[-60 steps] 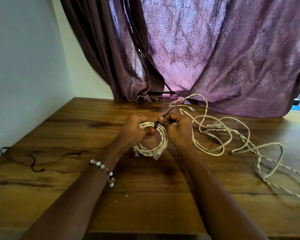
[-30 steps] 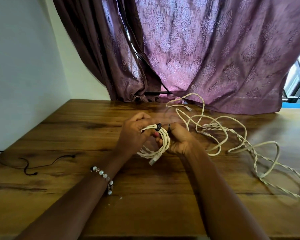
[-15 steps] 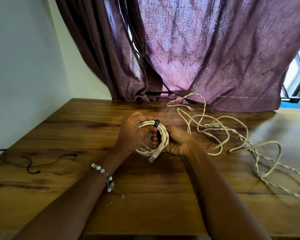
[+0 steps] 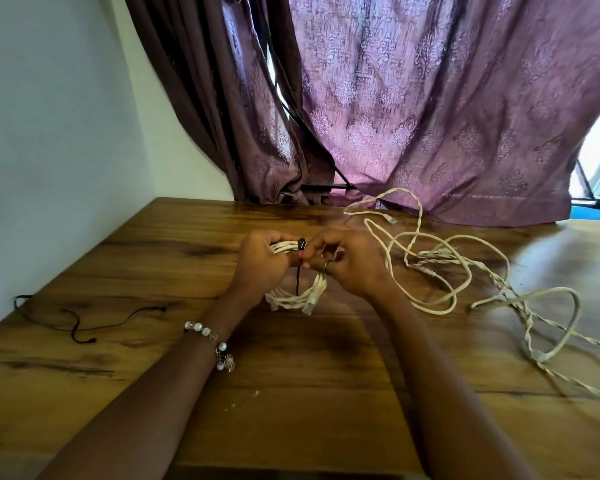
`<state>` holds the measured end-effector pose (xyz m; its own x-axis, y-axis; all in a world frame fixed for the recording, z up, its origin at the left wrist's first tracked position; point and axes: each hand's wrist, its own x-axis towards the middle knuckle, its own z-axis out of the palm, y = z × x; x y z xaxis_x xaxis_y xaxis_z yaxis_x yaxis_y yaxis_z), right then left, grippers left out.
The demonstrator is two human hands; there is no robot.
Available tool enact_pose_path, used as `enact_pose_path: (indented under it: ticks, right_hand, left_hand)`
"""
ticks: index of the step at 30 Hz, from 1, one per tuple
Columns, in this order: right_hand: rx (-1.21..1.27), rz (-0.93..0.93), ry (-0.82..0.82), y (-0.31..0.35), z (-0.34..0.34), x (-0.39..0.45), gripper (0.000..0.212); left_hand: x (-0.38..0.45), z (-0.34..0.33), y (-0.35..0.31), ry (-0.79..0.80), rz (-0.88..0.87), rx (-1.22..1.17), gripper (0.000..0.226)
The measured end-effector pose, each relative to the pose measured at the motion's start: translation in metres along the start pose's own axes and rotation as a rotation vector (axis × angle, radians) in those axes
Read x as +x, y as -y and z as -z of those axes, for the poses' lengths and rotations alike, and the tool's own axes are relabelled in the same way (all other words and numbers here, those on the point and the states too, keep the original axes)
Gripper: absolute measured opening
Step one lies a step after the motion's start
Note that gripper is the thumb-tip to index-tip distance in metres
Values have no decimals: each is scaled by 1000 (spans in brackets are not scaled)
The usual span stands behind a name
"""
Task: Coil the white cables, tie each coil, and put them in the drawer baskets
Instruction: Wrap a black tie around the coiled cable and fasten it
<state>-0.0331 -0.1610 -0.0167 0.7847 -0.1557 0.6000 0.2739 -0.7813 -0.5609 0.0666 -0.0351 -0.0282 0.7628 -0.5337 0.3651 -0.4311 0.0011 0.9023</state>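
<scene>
Left hand (image 4: 257, 263) grips the coiled white cable (image 4: 293, 299) just above the worktop (image 4: 291, 393) so the loops don't spring apart, while right hand (image 4: 347, 261) pinches the black tie (image 4: 302, 243) at its top, prob cinching it, w/ loose cables (image 4: 465, 271) right of the coil.

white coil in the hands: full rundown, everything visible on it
The white coil is a cream cable wound into several loops, sheath smooth, looks plastic. A black tie wraps the bunched strands at the top, its tail hanging down through the loop. Two plug ends stick out at the bottom. The left hand grips the top strands; the right hand pinches beside the tie. The coil hangs roughly upright; whether its bottom touches the wooden table I cannot tell.
</scene>
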Motion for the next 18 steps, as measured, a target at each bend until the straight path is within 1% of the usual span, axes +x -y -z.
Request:
enact_pose_path:
  ticks: [1,3,5,8,10,13,16,17,18]
  right_hand:
    - [-125,67,59,-2,-3,0,18]
    - [-295,137,143,-5,-7,0,22]
    - [-397,180,153,-6,-8,-1,24]
    - [-486,275,90,-5,-12,-3,25]
    - [-361,264,7,-4,-14,-3,16]
    - [0,32,-126,-2,-14,-2,15]
    - [489,-186,-219,2,-14,-5,15]
    - [577,-246,-250,4,-13,-6,14]
    - [587,-290,-281,7,-13,-7,12]
  left_hand:
    - [0,0,-1,4,32,-9,21]
    - [-2,1,-5,6,102,-70,18]
    - [-1,2,-5,13,191,-147,24]
    - [0,3,-2,34,284,-244,28]
    - [1,4,-3,30,321,-327,27]
    - [1,4,-4,58,279,-342,18]
    - [-2,3,-3,164,241,-322,19]
    - [-3,3,-4,197,231,-321,21]
    - [-4,2,-4,220,219,-322,21]
